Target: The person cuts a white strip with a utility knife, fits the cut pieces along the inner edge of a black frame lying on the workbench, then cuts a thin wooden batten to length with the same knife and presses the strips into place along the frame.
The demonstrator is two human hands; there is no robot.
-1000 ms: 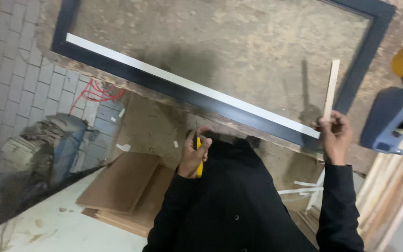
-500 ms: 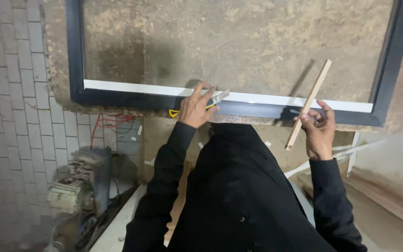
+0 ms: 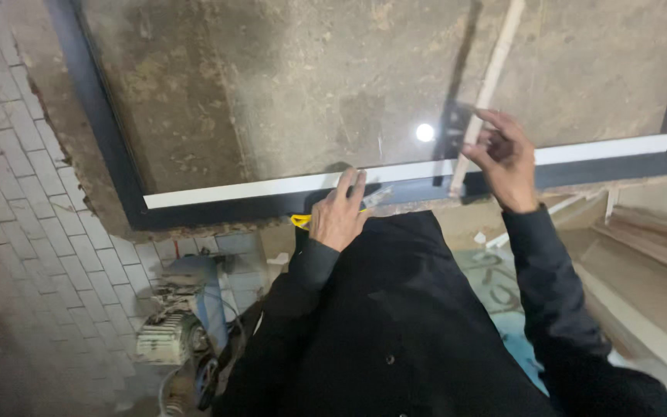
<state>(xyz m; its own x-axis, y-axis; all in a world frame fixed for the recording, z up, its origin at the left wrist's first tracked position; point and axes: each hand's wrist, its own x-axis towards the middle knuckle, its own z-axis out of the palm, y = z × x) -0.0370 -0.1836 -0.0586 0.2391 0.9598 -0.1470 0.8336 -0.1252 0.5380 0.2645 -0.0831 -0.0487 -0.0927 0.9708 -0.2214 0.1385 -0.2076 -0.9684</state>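
Observation:
A glass pane in a black frame (image 3: 110, 147) lies flat on a rough worktable, with a white strip (image 3: 256, 189) along its near edge. My left hand (image 3: 339, 212) presses on that near edge and grips a yellow-handled utility knife (image 3: 303, 222), its blade end lying on the frame. My right hand (image 3: 503, 154) holds a thin pale wooden strip (image 3: 492, 77) that stands slanted over the glass, its lower end near the frame. Both arms wear black sleeves.
A grey motor or pump (image 3: 171, 332) sits on the tiled floor below left. Cardboard and wooden boards (image 3: 650, 255) lie at the lower right under the table edge. A light reflects on the glass (image 3: 424, 132).
My view has shifted over the frame. My right hand has lifted the wooden strip up onto the glass. My left hand stays on the near frame edge with the knife.

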